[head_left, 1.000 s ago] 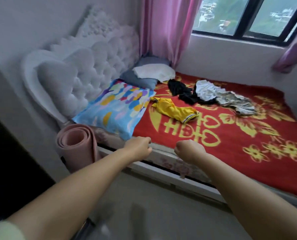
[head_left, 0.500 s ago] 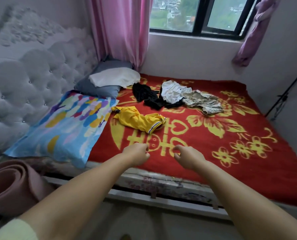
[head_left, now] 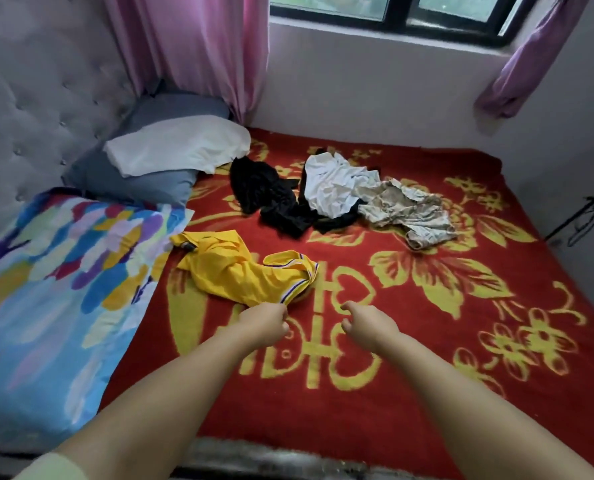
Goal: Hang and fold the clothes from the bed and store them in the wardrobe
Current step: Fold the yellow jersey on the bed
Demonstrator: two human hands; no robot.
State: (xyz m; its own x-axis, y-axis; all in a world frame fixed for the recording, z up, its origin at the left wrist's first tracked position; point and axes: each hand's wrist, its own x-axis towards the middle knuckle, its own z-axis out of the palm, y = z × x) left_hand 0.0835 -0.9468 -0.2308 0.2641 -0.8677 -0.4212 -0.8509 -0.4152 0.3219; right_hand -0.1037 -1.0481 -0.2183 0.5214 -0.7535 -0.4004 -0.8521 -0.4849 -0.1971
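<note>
A crumpled yellow garment (head_left: 243,271) with striped trim lies on the red and gold blanket (head_left: 427,341) of the bed. My left hand (head_left: 264,323) hovers at its near hem with fingers curled into a fist, and it holds nothing that I can see. My right hand (head_left: 368,323) is a little to the right over bare blanket, fingers loosely curled with a gap to the thumb, empty. Farther back lie a black garment (head_left: 267,195), a white garment (head_left: 330,185) and a beige patterned garment (head_left: 406,209), bunched together.
A colourful pillow (head_left: 53,289) lies on the left, with a grey pillow (head_left: 139,181) and a white cloth (head_left: 177,147) behind it. The tufted headboard (head_left: 28,98) stands at the left; pink curtain (head_left: 191,46) and window wall stand behind. A dark stand (head_left: 586,209) leans at the right wall.
I have stepped closer to the bed and both arms have reached forward over the blanket. My left hand has come up to the yellow garment's hem.
</note>
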